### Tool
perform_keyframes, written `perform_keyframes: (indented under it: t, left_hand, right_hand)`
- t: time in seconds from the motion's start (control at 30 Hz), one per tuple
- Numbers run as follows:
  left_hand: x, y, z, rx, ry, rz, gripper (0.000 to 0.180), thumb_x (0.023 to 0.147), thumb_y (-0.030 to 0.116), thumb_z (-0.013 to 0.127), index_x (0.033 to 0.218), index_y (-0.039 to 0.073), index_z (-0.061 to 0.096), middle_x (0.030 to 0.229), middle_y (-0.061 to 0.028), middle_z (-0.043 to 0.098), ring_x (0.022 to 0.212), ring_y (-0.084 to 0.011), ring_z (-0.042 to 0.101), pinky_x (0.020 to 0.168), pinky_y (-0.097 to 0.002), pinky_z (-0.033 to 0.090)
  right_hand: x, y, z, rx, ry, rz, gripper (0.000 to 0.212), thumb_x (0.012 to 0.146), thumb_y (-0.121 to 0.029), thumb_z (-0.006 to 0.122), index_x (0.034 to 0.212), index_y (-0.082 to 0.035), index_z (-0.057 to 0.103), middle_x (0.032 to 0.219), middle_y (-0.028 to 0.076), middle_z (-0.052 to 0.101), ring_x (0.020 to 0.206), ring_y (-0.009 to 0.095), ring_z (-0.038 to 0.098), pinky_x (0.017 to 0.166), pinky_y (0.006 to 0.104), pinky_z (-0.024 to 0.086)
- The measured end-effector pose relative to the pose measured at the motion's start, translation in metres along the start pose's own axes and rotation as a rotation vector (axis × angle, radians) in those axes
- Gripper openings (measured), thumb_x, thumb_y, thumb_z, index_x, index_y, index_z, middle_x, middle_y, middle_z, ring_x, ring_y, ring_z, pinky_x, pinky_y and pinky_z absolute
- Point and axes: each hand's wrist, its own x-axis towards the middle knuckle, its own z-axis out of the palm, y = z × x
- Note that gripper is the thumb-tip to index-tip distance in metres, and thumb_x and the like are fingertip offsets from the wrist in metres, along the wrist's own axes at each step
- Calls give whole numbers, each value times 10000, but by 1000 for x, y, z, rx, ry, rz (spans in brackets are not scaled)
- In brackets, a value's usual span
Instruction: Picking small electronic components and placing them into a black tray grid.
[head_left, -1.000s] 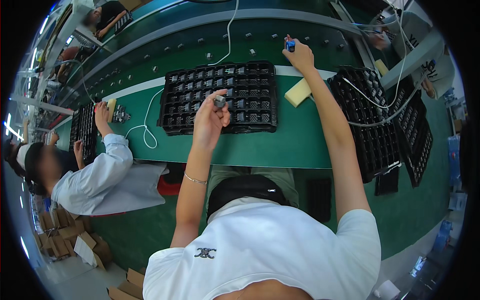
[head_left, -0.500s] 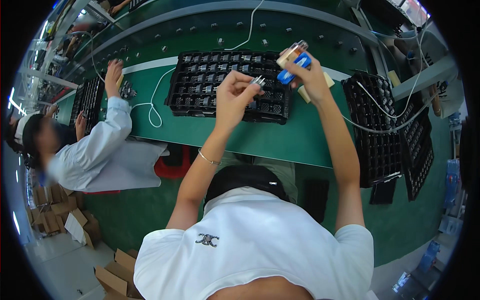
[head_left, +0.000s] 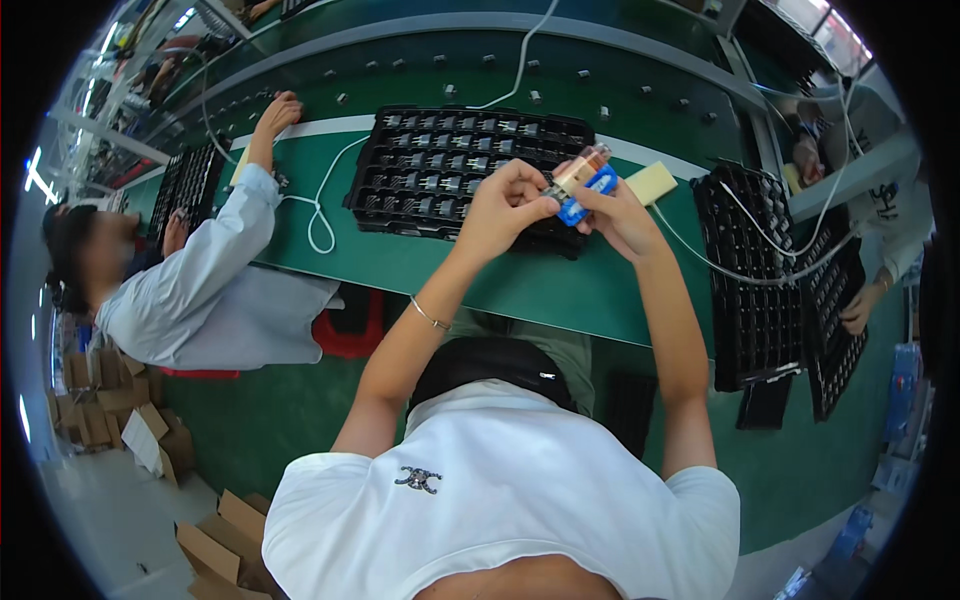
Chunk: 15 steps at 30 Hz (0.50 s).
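My left hand (head_left: pixel 508 210) pinches a small plug part (head_left: pixel 552 191) with metal pins; the fingers partly cover it. My right hand (head_left: pixel 625 218) grips a hand-held tool (head_left: pixel 600 184) with a blue body and a cream, partly clear block on top; its exact kind is unclear. The plug part sits against the tool's left side, and the two hands almost meet. Beneath and behind them lies a black compartment tray (head_left: pixel 402 229) holding rows of similar pinned plug parts. Its right end is partly hidden by my hands.
A pale yellow block (head_left: pixel 653 184) rests right of my right hand, near a white cable. More black trays (head_left: pixel 750 375) stand at the right. Small parts dot the green belt (head_left: pixel 420 85) beyond. Co-workers' hands show at left (head_left: pixel 280 112) and far right (head_left: pixel 858 310).
My right hand has come down and inward with the tool. My left hand has moved slightly right, bringing the plug part to it. A co-worker's hand has appeared by the right trays.
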Motion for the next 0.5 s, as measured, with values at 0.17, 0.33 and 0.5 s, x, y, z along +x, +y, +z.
perform_keyframes:
  t: [0.17,0.33,0.5]
  left_hand:
    - [9,6,-45,529,82,73,288,772,127,750,1004,24,614,780,-8,610,713,-58,546,627,-221,443]
    - [47,-7,-179,1198,486,304,132,841,150,643,947,73,643,835,-112,630,758,-329,627,658,-410,499]
    - [71,-13,-222,1475,383,259,89,853,138,609,921,91,642,879,-120,592,818,-351,616,681,-441,500]
  right_hand:
    - [-21,-5,-34,-228,185,-43,413,837,-257,720,1173,-68,572,1001,28,633,799,55,604,583,174,476]
    - [-29,-6,-83,-972,697,-395,392,810,-307,733,1029,-3,618,857,65,669,783,185,656,676,306,507]
    - [-36,2,-83,-1257,942,-157,474,771,-359,738,1127,-69,618,930,174,668,852,321,660,760,397,503]
